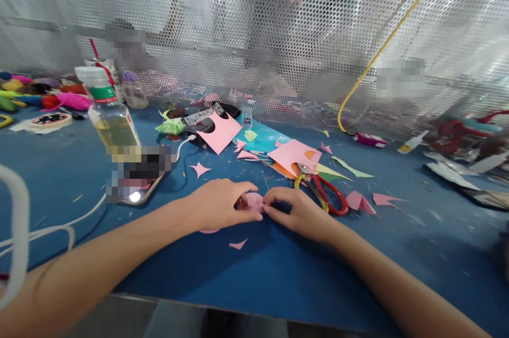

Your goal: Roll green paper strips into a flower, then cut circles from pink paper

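A small rounded piece of pink paper is held between my two hands, just above the blue table. My left hand curls around it from the left, thumb and fingers on its edges. From the right, my right hand pinches its edge between thumb and fingertips. Another bit of pink paper peeks out beneath my left hand, mostly hidden. Right behind my right hand lie scissors with red and yellow handles. A pink scrap rests in front of my hands.
Cut pink sheets and scraps lie behind my hands. At the left are a phone on a white cable and a bottle of yellowish liquid. A perforated metal screen borders the back; a yellow cord hangs down it.
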Demonstrator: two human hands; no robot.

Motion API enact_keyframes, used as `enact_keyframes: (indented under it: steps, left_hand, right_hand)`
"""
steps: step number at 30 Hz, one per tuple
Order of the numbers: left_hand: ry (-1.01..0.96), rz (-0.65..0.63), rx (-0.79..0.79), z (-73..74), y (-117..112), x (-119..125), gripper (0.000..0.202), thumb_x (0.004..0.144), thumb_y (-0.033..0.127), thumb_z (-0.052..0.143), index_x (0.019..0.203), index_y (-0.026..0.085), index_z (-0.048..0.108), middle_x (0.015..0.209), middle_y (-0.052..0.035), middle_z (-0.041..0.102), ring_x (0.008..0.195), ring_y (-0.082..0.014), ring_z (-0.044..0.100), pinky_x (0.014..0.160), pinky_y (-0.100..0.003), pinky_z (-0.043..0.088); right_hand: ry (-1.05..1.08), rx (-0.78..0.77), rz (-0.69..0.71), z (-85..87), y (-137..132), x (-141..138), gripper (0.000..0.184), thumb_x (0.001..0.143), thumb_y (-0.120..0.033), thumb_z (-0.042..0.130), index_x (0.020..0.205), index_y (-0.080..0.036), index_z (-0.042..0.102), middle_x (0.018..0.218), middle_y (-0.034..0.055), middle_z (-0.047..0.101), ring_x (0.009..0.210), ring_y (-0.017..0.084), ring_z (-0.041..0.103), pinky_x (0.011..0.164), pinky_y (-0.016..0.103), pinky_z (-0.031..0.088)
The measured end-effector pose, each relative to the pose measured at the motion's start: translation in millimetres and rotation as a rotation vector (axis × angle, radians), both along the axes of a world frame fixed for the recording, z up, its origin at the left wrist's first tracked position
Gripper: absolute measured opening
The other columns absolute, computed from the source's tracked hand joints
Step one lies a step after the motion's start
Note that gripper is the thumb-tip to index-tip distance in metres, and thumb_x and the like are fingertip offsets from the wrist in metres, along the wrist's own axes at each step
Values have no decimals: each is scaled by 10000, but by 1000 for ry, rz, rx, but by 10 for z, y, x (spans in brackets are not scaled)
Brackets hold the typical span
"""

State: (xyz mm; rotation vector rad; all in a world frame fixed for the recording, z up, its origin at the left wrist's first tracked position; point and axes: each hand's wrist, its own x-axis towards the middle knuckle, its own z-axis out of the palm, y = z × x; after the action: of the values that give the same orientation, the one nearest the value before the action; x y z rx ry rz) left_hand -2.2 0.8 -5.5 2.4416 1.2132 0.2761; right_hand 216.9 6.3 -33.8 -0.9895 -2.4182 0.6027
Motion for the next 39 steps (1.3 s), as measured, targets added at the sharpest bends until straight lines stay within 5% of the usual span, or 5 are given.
enact_keyframes:
  steps: [6, 15, 26, 34, 39]
  left_hand:
    - [-110, 148, 71, -157, 7, 41, 301, 875, 318, 490, 1150, 220, 566, 1029, -44, 692, 824, -175, 660, 709, -280, 479]
    - [307, -158, 253, -196, -153, 112, 272, 856, 92, 442, 1035, 119, 644, 1030, -104, 662, 942, -243, 620, 756, -348, 493]
    - [429, -176, 320, -198, -247, 142, 380, 791, 42, 455, 1140, 69, 604, 1029, -136, 677, 865, -261, 632, 652, -366, 507]
    - [445, -170, 474, -266, -286, 157, 334, 794, 57, 499, 1102, 61, 627, 951, -131, 691, 794, -234, 622, 585, -329, 479]
    - [440, -219, 580, -287, -308, 160, 233, 792, 101, 545, 982, 80, 678, 942, -150, 689, 768, -226, 603, 558, -314, 443]
  right_hand:
    - [2, 16, -202, -109, 75, -107, 146, 855, -244, 523, 728, -191, 572, 651, -7, 584, 584, 128, 528, 536, 238, 404]
    - [-51, 47, -336, -153, 96, -231, 148, 787, -225, 566, 651, -203, 512, 576, -29, 502, 510, 120, 435, 491, 240, 323]
    - [-78, 39, -375, -145, 109, -260, 135, 753, -194, 545, 630, -210, 491, 553, -36, 483, 497, 121, 448, 486, 236, 323]
    - [-82, 115, -364, -171, 91, -232, 35, 786, -190, 550, 770, -187, 581, 650, -9, 533, 557, 130, 500, 523, 240, 383]
    - [-213, 535, -49, -134, -61, -164, 218, 895, -207, 466, 922, -167, 678, 723, 44, 587, 644, 157, 537, 608, 275, 415]
